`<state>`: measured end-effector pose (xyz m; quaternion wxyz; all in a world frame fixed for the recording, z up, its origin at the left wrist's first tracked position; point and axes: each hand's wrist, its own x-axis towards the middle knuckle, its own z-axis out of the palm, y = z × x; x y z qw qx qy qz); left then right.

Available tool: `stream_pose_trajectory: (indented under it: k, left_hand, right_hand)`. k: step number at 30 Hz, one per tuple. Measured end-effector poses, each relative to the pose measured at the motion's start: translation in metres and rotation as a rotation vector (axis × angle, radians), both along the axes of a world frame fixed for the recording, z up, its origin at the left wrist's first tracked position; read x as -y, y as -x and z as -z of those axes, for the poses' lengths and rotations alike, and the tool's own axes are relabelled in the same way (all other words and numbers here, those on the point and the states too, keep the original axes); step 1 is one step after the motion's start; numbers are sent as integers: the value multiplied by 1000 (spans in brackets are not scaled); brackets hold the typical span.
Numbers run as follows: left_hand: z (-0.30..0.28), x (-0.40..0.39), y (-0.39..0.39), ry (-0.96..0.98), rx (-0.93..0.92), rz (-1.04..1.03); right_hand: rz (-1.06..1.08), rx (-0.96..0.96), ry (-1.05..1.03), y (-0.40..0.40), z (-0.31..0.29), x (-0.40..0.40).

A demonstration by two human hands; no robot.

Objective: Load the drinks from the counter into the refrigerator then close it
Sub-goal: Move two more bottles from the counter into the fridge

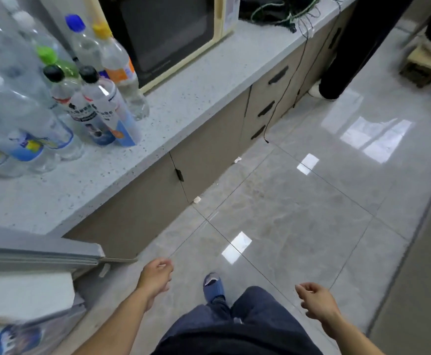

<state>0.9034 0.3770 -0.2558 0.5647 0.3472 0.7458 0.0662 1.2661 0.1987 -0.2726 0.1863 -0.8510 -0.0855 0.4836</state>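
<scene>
bottles (99, 103) on counter (196, 80), hands empty

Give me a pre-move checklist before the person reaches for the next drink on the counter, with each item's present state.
1. Left hand free: ok, holds nothing.
2. Right hand free: ok, holds nothing.
3. Drinks left on the counter: ok, bottles stand upright by the microwave.
4. Refrigerator door open: ok, swung out at lower left.
5. Shelf room inside: cannot tell.
6. Floor underfoot: ok, only small scraps near the cabinets.
</scene>
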Motion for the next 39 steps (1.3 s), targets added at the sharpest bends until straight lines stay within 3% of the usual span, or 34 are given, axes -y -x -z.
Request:
stream_pose_trajectory:
  k: [6, 15, 19, 24, 32, 35, 39]
  left_hand:
    - [-15, -31, -29, -30, 38, -188]
    - [-27, -26, -62, -70, -55, -507]
    - [-37, -27, -73, -119, -65, -670]
    - [-62, -59, -72, -271, -98, -784]
    - [-163, -191, -20, -700, -269, -681]
    - [-198, -239, -6, -848, -386, -527]
    - [-227, -285, 12, -936, -554, -327]
  right_hand:
    - [-177, -25, 21, -42, 4, -77]
    - [-512, -72, 3, -87, 15, -222]
    - [-697, -123, -79, -61, 5, -303]
    - [-897, -220, -344, 21, -47, -393]
    - [-1099, -209, -878, 162, -163, -493]
    - [-1077, -233, -1069, 194, -189, -515]
    - [-1076, -293, -1153, 218, -201, -527]
